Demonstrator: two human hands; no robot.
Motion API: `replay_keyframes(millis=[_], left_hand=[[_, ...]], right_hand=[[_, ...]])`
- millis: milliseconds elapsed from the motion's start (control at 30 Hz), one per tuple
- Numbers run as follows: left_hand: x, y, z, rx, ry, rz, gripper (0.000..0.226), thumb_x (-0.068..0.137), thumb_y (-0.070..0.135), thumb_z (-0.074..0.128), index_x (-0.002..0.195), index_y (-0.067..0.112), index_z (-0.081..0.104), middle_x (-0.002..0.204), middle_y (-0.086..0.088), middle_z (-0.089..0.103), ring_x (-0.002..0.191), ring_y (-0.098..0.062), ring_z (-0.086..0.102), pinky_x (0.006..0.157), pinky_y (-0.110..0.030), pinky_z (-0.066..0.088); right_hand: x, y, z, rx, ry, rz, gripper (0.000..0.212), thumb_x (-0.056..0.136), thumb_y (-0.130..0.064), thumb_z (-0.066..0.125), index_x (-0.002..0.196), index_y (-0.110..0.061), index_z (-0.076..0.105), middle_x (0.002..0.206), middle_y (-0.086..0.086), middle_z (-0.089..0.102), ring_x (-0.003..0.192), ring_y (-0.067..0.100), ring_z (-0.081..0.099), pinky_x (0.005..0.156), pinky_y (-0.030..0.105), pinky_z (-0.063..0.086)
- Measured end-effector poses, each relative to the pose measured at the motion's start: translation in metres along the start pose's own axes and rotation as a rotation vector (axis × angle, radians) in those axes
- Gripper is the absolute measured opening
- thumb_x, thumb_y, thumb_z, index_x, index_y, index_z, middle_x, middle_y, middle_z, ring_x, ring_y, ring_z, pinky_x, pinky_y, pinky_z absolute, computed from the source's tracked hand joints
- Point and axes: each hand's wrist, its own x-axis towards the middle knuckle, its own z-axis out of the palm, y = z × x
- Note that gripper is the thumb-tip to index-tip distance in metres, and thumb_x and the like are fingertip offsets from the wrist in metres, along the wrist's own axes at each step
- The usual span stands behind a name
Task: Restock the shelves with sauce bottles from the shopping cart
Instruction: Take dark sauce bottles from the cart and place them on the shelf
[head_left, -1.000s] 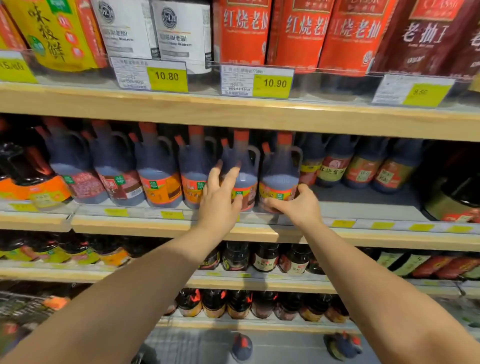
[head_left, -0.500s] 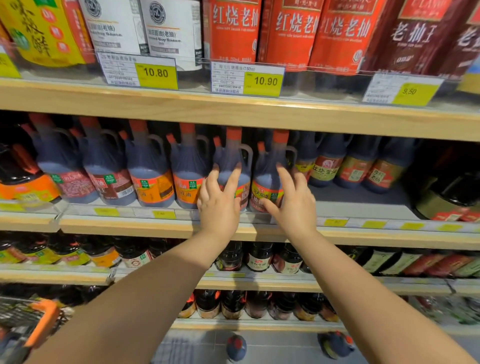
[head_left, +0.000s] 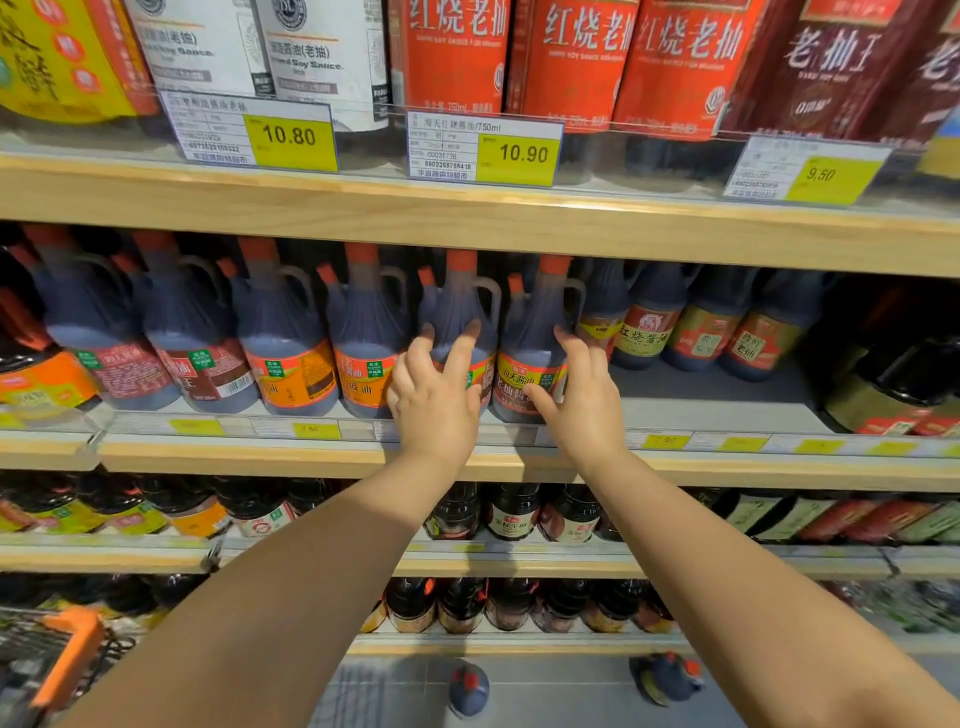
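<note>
A row of dark sauce jugs with orange caps and side handles stands on the middle shelf (head_left: 311, 457). My left hand (head_left: 436, 400) lies with spread, nearly straight fingers against the front of one jug (head_left: 460, 306). My right hand (head_left: 584, 400) touches the neighbouring jug (head_left: 530, 358) on its right side, fingers straight, thumb across its orange label. Neither hand curls round a jug. The orange handle of the shopping cart (head_left: 67, 654) shows at the bottom left; what it holds is out of view.
To the right of the two jugs the shelf has a bare grey stretch (head_left: 691, 405) in front of smaller bottles (head_left: 644, 322). Tall red and white bottles fill the shelf above. Two jugs (head_left: 467, 688) stand on the floor below. Lower shelves hold small bottles.
My right hand has gone from gripping the jug's base to lying flat against its side. The left hand stayed on its jug. The view has tilted down slightly.
</note>
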Motion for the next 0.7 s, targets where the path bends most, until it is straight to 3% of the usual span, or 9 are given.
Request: replay_keyframes(millis=[133, 233, 400, 533, 600, 700], left_hand=[[-0.010, -0.003, -0.010, -0.039, -0.060, 0.022, 0.071, 0.085, 0.025, 0.062, 0.145, 0.039, 0.026, 0.150, -0.008, 0.021, 0.136, -0.030, 0.027, 0.104, -0.048, 0.035], [-0.030, -0.012, -0.025, -0.050, -0.196, 0.050, 0.071, 0.083, 0.025, 0.062, 0.144, 0.036, 0.029, 0.151, -0.003, 0.020, 0.137, -0.027, 0.028, 0.107, -0.046, 0.032], [-0.094, -0.027, -0.071, 0.185, -0.497, -0.163, 0.057, 0.083, 0.039, 0.060, 0.135, 0.026, 0.039, 0.157, -0.005, 0.000, 0.140, -0.032, 0.018, 0.107, -0.046, 0.029], [-0.164, -0.048, -0.116, 0.275, -0.734, -0.305, 0.059, 0.086, 0.045, 0.057, 0.137, 0.022, 0.040, 0.153, -0.009, 0.012, 0.133, -0.033, 0.031, 0.100, -0.043, 0.040], [-0.200, -0.061, -0.136, 0.252, -0.774, -0.383, 0.058, 0.086, 0.044, 0.055, 0.136, 0.020, 0.040, 0.150, -0.010, 0.019, 0.122, -0.032, 0.045, 0.089, -0.040, 0.048], [-0.257, -0.077, -0.166, 0.265, -0.798, -0.466, 0.059, 0.087, 0.049, 0.051, 0.135, 0.017, 0.039, 0.143, -0.012, 0.028, 0.119, -0.033, 0.046, 0.088, -0.040, 0.046]], right_hand=[[-0.009, -0.002, -0.005, -0.020, -0.029, -0.017, 0.070, 0.081, -0.028, 0.072, 0.141, -0.013, 0.038, 0.137, 0.011, 0.043, 0.128, 0.029, 0.044, 0.104, 0.043, 0.040], [-0.026, -0.012, -0.014, -0.068, -0.109, -0.053, 0.070, 0.083, -0.029, 0.068, 0.144, -0.016, 0.036, 0.151, 0.010, 0.032, 0.140, 0.026, 0.030, 0.113, 0.044, 0.028], [-0.069, -0.041, -0.039, -0.208, -0.417, -0.111, 0.073, 0.085, -0.034, 0.063, 0.147, -0.020, 0.026, 0.156, 0.007, 0.023, 0.143, 0.027, 0.025, 0.113, 0.046, 0.028], [-0.124, -0.064, -0.058, -0.298, -0.648, -0.190, 0.079, 0.083, -0.036, 0.065, 0.148, -0.022, 0.023, 0.154, 0.007, 0.025, 0.136, 0.031, 0.034, 0.102, 0.044, 0.041], [-0.153, -0.076, -0.065, -0.310, -0.733, -0.245, 0.079, 0.083, -0.038, 0.065, 0.148, -0.023, 0.023, 0.152, 0.007, 0.027, 0.132, 0.032, 0.037, 0.097, 0.043, 0.044], [-0.195, -0.095, -0.069, -0.358, -0.908, -0.325, 0.079, 0.083, -0.038, 0.066, 0.148, -0.022, 0.023, 0.151, 0.009, 0.026, 0.132, 0.034, 0.037, 0.098, 0.044, 0.044]])
